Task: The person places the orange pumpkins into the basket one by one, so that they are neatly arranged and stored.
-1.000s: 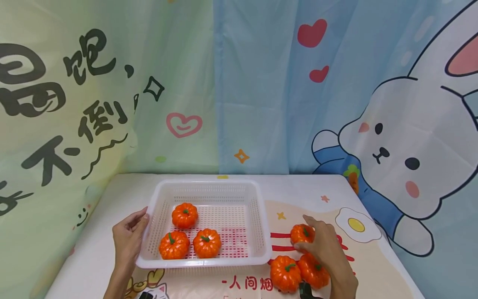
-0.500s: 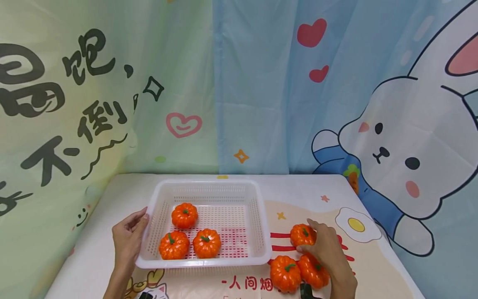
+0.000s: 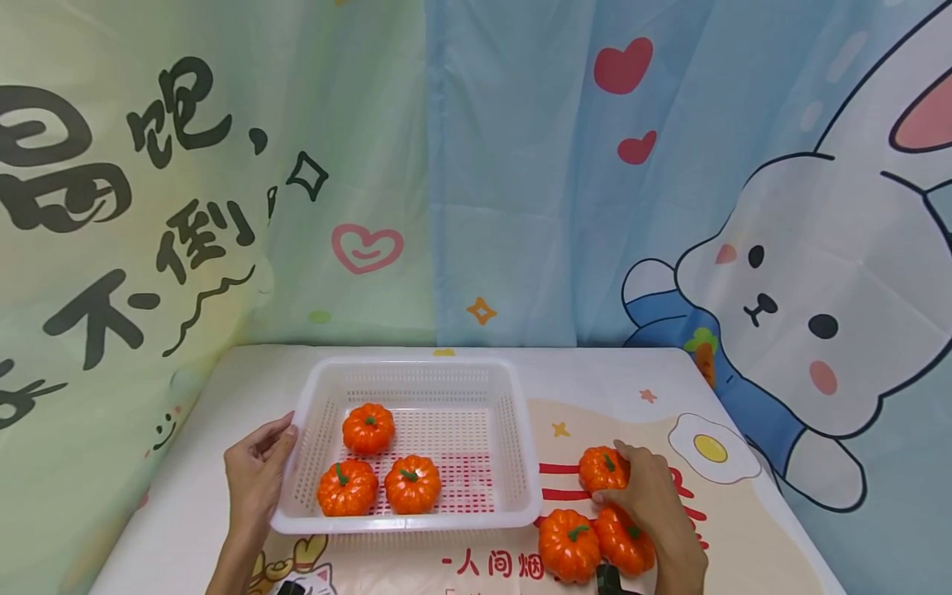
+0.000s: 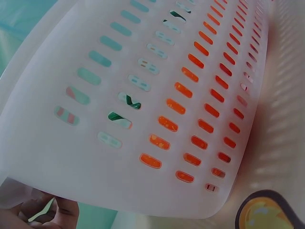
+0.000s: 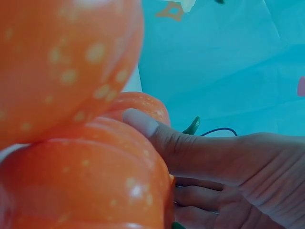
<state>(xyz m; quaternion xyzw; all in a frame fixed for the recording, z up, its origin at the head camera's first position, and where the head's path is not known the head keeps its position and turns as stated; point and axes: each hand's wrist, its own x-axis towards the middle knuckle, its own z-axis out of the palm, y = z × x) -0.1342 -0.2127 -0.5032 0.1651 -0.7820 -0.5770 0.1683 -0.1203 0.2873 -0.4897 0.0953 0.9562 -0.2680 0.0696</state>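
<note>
Head view: the white basket (image 3: 513,430) is being grasped at its left wall by the left hand (image 3: 256,471); right of the basket, a pumpkin (image 3: 601,468) on the tabletop (image 3: 595,384) is being enclosed by the right hand (image 3: 649,496).

Left wrist view: the basket's perforated wall is being pinched by fingertips (image 4: 66,212).

Right wrist view: the pumpkin is being pressed by the thumb (image 5: 157,136), grip clenched on it.

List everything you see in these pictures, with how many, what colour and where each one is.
pumpkins in basket: three, orange with green stems, inside the basket's near left part.
pumpkins on table: three, orange with green stems, right of the basket.
basket: one, white, perforated, middle of the table.
table: one, white cloth with cartoon egg and red lettering.
backdrop: one, green and blue, with hearts, black characters and a rabbit.
left hand: one, grips the basket's left rim.
right hand: one, curled round the far pumpkin on the table.
</note>
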